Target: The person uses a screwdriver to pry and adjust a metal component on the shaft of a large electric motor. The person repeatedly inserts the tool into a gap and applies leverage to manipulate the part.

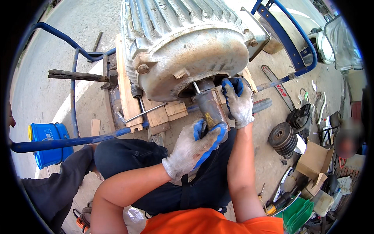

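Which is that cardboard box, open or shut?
Open: the cardboard box has a flap sticking out, and you can see inside.

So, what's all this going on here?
Someone in an orange shirt is working at the end of a big ribbed motor. The gloved left hand holds the near end of a dark cylinder jutting from it. The gloved right hand is beside the cylinder; whether it grips anything is unclear. The motor sits on wooden boards.

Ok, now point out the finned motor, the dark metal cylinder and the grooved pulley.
Finned motor [194, 54]: head view, on its end cover.
Dark metal cylinder [210, 103]: head view, on its side.
Grooved pulley [283, 142]: head view, on its grooved rim.
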